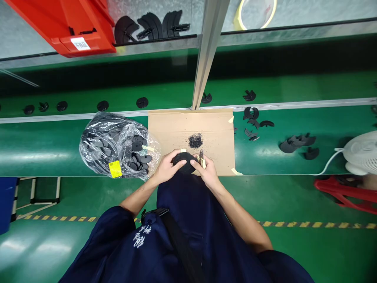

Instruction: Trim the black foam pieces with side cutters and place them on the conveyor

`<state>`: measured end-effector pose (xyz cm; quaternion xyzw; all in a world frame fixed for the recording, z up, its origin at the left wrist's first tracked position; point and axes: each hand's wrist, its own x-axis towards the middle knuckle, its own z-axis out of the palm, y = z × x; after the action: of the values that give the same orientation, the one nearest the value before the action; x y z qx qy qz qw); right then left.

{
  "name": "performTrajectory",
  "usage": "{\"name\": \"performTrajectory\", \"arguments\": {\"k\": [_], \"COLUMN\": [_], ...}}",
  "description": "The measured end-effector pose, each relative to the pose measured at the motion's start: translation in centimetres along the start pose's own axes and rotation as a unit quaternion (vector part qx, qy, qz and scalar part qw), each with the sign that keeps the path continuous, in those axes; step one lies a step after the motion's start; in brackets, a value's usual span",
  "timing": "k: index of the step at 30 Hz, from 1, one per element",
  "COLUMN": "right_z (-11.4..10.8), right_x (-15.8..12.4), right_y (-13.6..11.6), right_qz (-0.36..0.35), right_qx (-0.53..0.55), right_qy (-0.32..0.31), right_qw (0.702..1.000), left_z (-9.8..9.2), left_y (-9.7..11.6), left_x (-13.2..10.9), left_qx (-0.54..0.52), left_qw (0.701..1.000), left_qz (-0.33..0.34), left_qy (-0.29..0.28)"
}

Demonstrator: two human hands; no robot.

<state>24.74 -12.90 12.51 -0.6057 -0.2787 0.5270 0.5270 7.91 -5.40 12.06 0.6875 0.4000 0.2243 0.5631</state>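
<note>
My left hand (168, 166) grips the left side of a round black plastic disc (186, 164), thumb on top. My right hand (207, 169) holds small cutting pliers (202, 158), while its thumb and fingertips also press the disc's right edge. Pale tape shows on a left fingertip and near the right fingers. Under the hands lies a cardboard sheet (171, 124), with a pile of black plastic scraps (195, 140) just beyond the disc. Left of the cardboard, a clear plastic bag (101, 129) with a yellow label is full of similar black discs.
Several loose black parts (294, 143) lie on the green bench to the right, near a white fan (362, 153). More discs (142, 102) line the belt behind. A metal post (207, 51) rises at the cardboard's back edge. A red bin (85, 23) and tape roll (240, 15) sit above.
</note>
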Motion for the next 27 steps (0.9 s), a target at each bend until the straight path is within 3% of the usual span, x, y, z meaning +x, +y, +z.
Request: {"name": "performTrajectory", "arguments": {"k": [27], "right_z": [-0.13], "right_x": [0.08], "right_y": [0.01], "right_qz": [-0.009], "right_qx": [-0.012], "right_qy": [-0.006], "right_qw": [1.0], "left_z": [0.32], "left_y": [0.11], "left_x": [-0.08], "left_qx": [-0.009], "left_qw": [1.0], "left_qz": [0.012], "left_qy": [0.024]}}
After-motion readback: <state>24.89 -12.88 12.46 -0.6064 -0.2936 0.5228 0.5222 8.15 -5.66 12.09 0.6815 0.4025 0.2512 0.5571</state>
